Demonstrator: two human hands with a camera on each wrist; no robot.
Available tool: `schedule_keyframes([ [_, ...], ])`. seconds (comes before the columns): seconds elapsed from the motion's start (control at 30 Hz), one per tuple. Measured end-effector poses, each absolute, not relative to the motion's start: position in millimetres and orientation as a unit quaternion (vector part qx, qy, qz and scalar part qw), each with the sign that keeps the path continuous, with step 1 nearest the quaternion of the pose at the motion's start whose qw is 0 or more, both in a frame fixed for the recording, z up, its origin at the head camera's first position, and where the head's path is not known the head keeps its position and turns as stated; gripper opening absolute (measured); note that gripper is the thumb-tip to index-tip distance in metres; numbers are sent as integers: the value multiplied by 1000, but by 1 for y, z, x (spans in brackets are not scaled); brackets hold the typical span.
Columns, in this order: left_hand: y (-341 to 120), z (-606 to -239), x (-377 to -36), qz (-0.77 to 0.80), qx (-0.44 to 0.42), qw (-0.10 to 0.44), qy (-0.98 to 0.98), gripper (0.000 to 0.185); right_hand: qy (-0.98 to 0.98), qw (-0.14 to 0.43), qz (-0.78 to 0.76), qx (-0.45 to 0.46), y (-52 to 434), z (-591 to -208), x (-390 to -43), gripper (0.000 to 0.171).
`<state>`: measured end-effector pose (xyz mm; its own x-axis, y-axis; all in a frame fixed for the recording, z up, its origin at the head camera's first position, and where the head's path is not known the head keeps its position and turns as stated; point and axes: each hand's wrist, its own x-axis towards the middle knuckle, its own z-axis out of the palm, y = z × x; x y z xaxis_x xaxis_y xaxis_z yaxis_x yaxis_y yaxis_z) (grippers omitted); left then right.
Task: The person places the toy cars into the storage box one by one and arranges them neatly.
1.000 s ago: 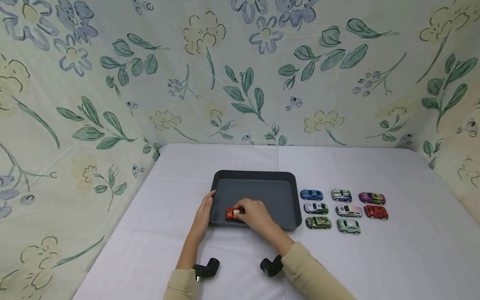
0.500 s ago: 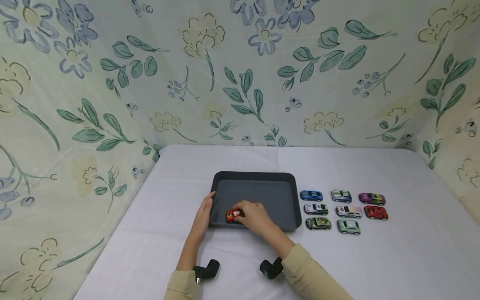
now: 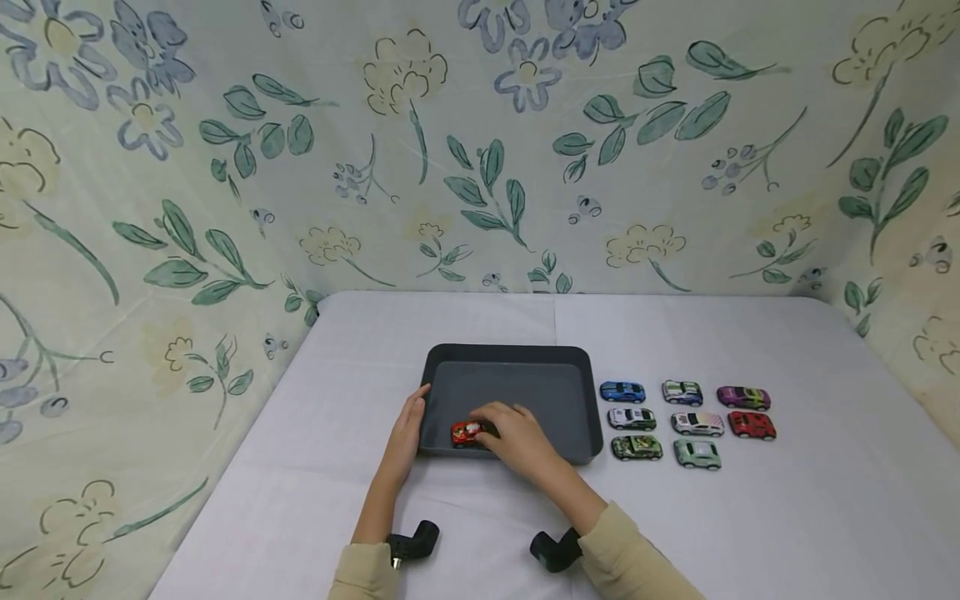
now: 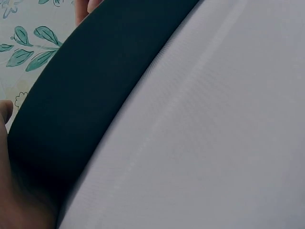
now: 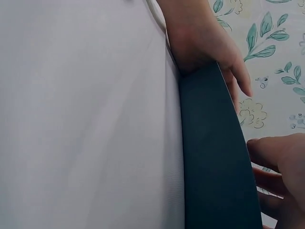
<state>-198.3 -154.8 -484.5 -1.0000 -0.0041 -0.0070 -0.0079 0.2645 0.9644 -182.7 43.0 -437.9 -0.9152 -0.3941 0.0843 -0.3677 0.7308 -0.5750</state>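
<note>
A dark grey tray (image 3: 577,367) lies on the white cloth in the head view. A red toy car (image 3: 465,433) sits in its front left corner. My right hand (image 3: 487,421) reaches over the front rim, and its curled fingers hold the car's rear end. My left hand (image 3: 415,408) rests flat against the tray's left outer wall with straight fingers. The left wrist view shows only the tray's wall (image 4: 95,86) and cloth. In the right wrist view the left hand (image 5: 205,43) lies on the tray's rim (image 5: 214,157), with my right fingers (image 5: 281,157) at the edge.
Several toy cars stand in rows right of the tray, from a blue car (image 3: 622,391) to a red car (image 3: 752,425). Flowered cloth walls close in the table at the back and on both sides.
My right forearm has drawn back a little toward me while the fingers stay at the red car. The car sits slightly lower in the tray. The left hand has not moved.
</note>
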Motion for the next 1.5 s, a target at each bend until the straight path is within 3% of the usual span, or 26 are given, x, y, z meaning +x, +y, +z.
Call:
schedule_keyframes([
  [0.3,-156,-481,-199,611,-7,14,792,47,932,-43,-301,-199,49,-440,-173,29],
  [0.7,-145,-446,-180,608,-5,16,794,45,930,-208,-253,-169,62,-441,-157,32],
  [0.83,-146,-449,-182,610,-2,14,792,45,930,-215,-252,-161,68,-438,-153,34],
  [1.07,-155,-486,-201,610,-3,8,792,50,934,-215,-239,-158,82,-436,-143,40],
  [1.5,-154,-475,-196,615,-5,15,788,46,948,-202,-212,-123,116,-436,-129,49],
])
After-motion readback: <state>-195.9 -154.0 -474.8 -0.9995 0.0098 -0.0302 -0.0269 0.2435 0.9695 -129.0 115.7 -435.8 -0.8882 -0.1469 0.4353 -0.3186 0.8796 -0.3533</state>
